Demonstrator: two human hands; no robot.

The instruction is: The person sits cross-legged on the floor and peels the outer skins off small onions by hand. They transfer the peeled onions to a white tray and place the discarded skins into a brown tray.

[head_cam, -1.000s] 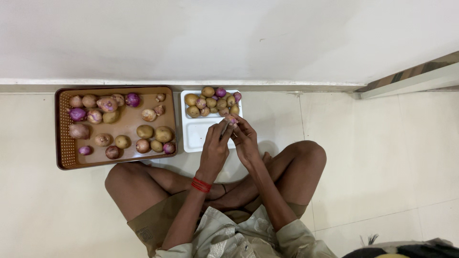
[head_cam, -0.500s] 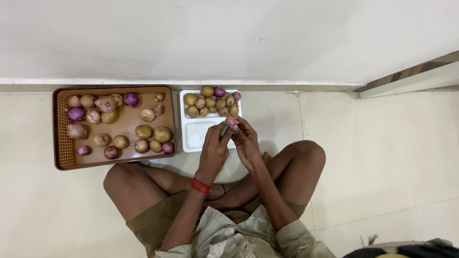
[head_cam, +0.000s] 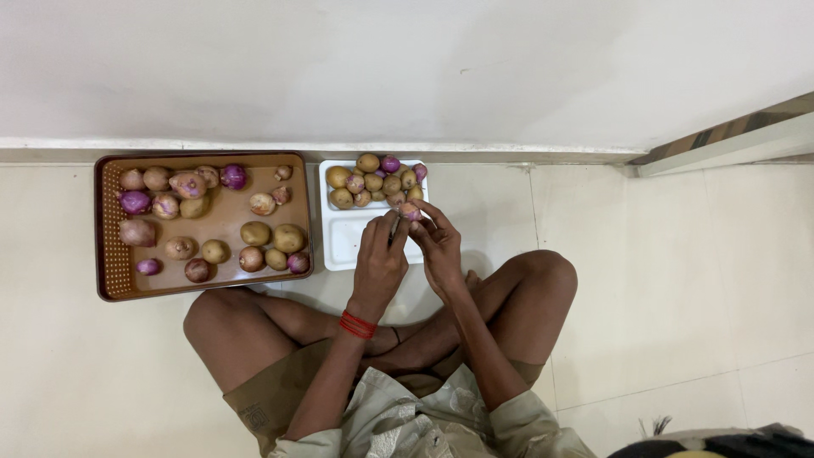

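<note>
Two hands meet over the near edge of a white tray. The fingers (head_cam: 392,223) of the left hand (head_cam: 379,254) and the fingers (head_cam: 430,222) of the right hand (head_cam: 438,250) are bent in close around one small onion (head_cam: 410,210). The fingertips pinch it from both sides, so both hands are closed on it. The onion is held up in the air, just above the pile in the tray.

It looks like the hands are working on the onion's skin, picking or rubbing at it. I cannot tell if the left hand also holds a small tool. The onion is tiny and round, so it could slip. Work like this needs a soft, steady pinch and small finger moves.

The small onion is pink and pale, with a thin, dry, papery skin. A red thread band (head_cam: 357,326) goes around the left wrist.

The white tray (head_cam: 348,242) is smooth and shiny, with a low rim. Its far half holds a heap of little potatoes (head_cam: 341,176) and onions, all touching. The potatoes are tan, dull and bumpy. The onions are purple and glossy.

Just beside it, on the left, lies a brown tray (head_cam: 110,229). It is wide and flat, with rows of small holes down its left side. More potatoes and purple onions (head_cam: 233,176) are spread out on it, some touching, some apart.

Both trays sit on a pale tiled floor (head_cam: 644,254), close to a plain white wall (head_cam: 424,68). The person sits cross-legged on the floor with bare knees.
</note>
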